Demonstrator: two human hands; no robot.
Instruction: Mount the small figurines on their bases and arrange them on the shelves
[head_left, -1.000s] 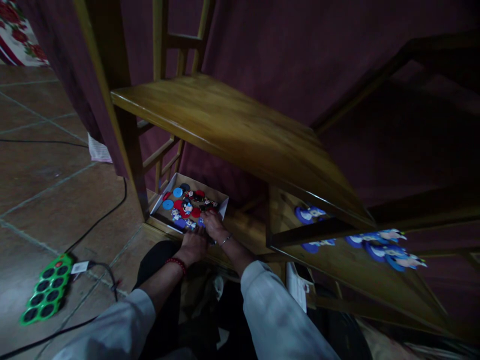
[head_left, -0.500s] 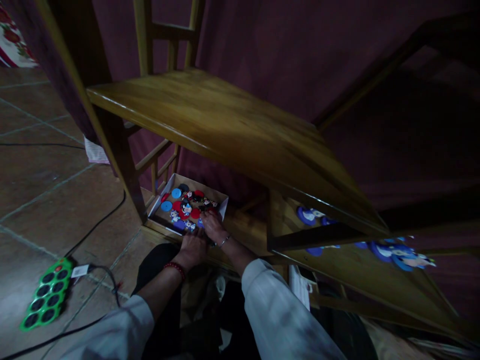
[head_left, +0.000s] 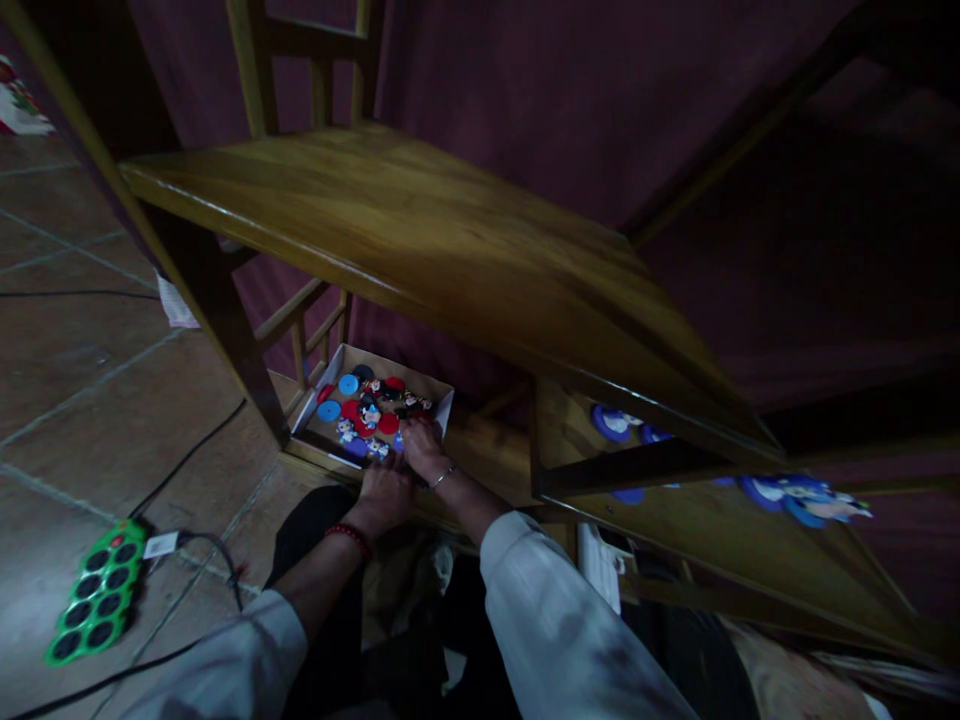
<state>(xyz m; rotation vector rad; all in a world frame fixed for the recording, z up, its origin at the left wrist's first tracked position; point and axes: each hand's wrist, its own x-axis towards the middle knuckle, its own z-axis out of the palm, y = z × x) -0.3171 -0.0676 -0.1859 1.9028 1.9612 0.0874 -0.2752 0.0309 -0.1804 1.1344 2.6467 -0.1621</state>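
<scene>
A shallow cardboard box (head_left: 315,405) with pale sides sits on the low wooden shelf. Inside lie several small cartoon figurines (head_left: 368,411) and round discs in red, blue and purple, such as a blue disc (head_left: 328,411). My left hand (head_left: 386,490), with a red bead bracelet at the wrist, is closed at the box's front edge, its fingertips hidden. Just right of it, my right hand (head_left: 422,449) reaches over the box's front right corner. Its fingers bend down among the pieces, and what they grip is hidden.
A wooden upper shelf (head_left: 420,230) overhangs the box. To the right, more blue and purple figurines (head_left: 814,500) lie on another wooden surface (head_left: 720,540). A green power strip (head_left: 97,595) with black cables rests on the tiled floor at left.
The view has shifted slightly, so the shelf and box appear a little further left. Both hands stay at the box's front right corner, and the pieces look unchanged.
</scene>
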